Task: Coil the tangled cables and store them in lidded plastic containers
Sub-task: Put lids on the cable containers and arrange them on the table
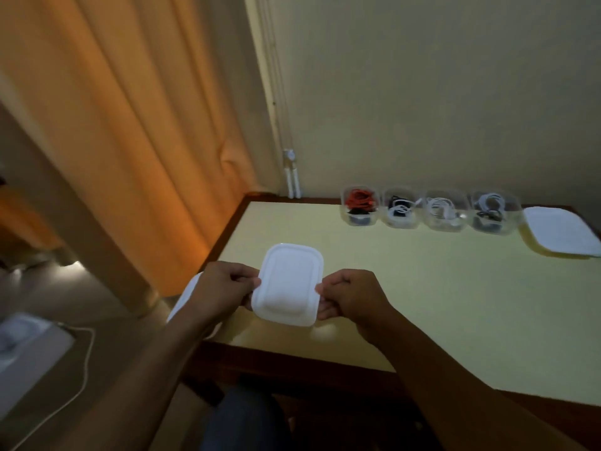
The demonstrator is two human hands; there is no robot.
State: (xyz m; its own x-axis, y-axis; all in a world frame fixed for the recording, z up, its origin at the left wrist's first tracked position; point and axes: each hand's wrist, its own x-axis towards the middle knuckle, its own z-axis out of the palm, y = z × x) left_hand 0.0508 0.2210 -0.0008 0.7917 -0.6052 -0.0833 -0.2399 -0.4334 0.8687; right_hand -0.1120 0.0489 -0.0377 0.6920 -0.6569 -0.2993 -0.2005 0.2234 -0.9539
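A pale yellow table [422, 304] with a dark wooden edge fills the corner between a cream wall and an orange curtain [130, 125]. Above its near left part a white rectangular lid [287, 284] is held flat between both hands. The left hand [224, 288] pinches its left edge and the right hand [351, 296] its right edge, with fingers [331, 283] curled beneath and thumbs on top, gripping nothing else. Holding 2 opposite edges likely keeps the lid level for carrying it to a box and pressing it on.

Another white lid [187, 294] shows from under the left wrist at the table's edge. Well apart, along the wall, 4 clear plastic containers [401, 209] stand in a close row. Each holds coiled cables [359, 200] and all are uncovered. Just right of them lie more white lids [562, 236], though their count cannot be told. The coiling appears done, and the lidding remains.
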